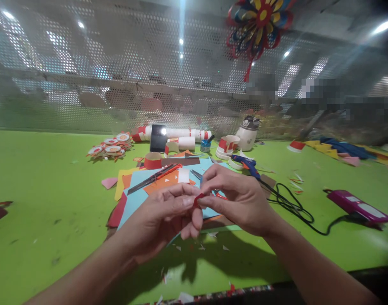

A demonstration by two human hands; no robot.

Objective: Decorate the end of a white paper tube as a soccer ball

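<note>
A small piece of red paper (pixel 198 198) is pinched between my two hands, above the front of the table. My left hand (pixel 171 207) grips its left side between thumb and fingers. From the right, the thumb and fingertips of my right hand (pixel 236 197) are closed on the same piece. Beneath and behind the hands lies a stack of coloured sheets, with light blue paper (pixel 136 182) on top. A pair of scissors with orange handles (pixel 163 174) rests on the sheets. More blades (pixel 196 173) show beside my right hand, which hides part of them.
A blue glue gun (pixel 249 163) lies behind my right hand; its black cord (pixel 295 205) runs to a purple power strip (pixel 359 206). Along the back stand a phone (pixel 158 137), paper cups (pixel 228 146) and a blue bottle (pixel 205 145). Paper scraps (pixel 225 248) litter the green table.
</note>
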